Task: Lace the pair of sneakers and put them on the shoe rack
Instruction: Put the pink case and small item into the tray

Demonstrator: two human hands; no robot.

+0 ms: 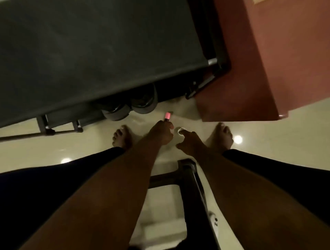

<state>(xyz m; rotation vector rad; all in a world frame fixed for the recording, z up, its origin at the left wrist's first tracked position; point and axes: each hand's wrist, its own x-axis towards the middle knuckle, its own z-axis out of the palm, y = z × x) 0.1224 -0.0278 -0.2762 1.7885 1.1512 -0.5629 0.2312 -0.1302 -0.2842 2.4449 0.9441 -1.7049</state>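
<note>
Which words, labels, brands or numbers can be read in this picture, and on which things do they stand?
No text can be read anywhere; the picture is dim and blurred.
Pink object in the left hand: no print shows.
Dark shoes: no brand visible.
Pale patch at the top edge: cut off, unreadable.

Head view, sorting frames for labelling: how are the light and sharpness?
Head view: dim, warm light; two glare spots on the glossy floor; sneakers lost in shadow under the rack; left hand and right hand slightly blurred; edges bent by the wide lens.
</note>
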